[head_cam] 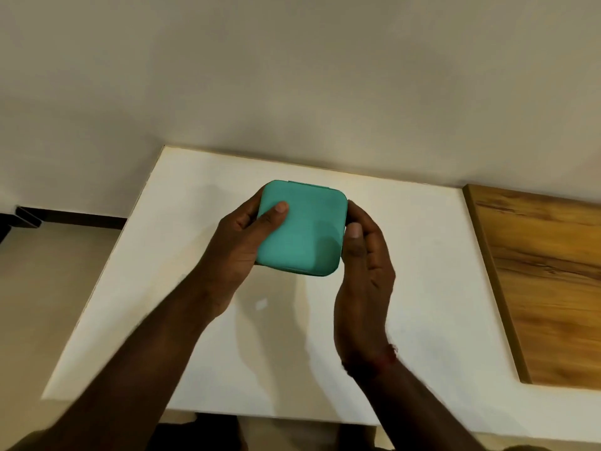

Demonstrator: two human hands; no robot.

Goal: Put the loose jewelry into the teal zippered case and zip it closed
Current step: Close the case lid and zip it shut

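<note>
Holding the teal, rounded-square zippered case [300,229] between 2 hands, the person has it lifted just above the white tabletop [422,288], lid closed and facing up. The left hand [240,242] wraps the case's left edge, thumb laid flat across the lid and fingers curled out of sight underneath. The right hand [361,255] clasps the right edge, thumb upright against the side wall, fingers hidden behind the far corner. Both hands are closed firmly on the case, not spread.

No loose jewelry can be made out anywhere; a small pale mark on the tabletop below the left wrist is too blurred to name. Whether the zipper is run shut cannot be told, since the seam faces away and only a short teal strip shows along the far edge.

If the step in hand is zipping, it would go best with the left hand keeping the lid pressed flat so the 2 halves stay aligned, while the right fingers find the pull and draw it steadily round the corners without forcing it.

Both forearms rise from the near edge and converge on the case, wrists slightly cocked inward; a reddish thread sits on the right wrist. Well to the right of the right hand lies a brown wood-grain board [546,281].
</note>
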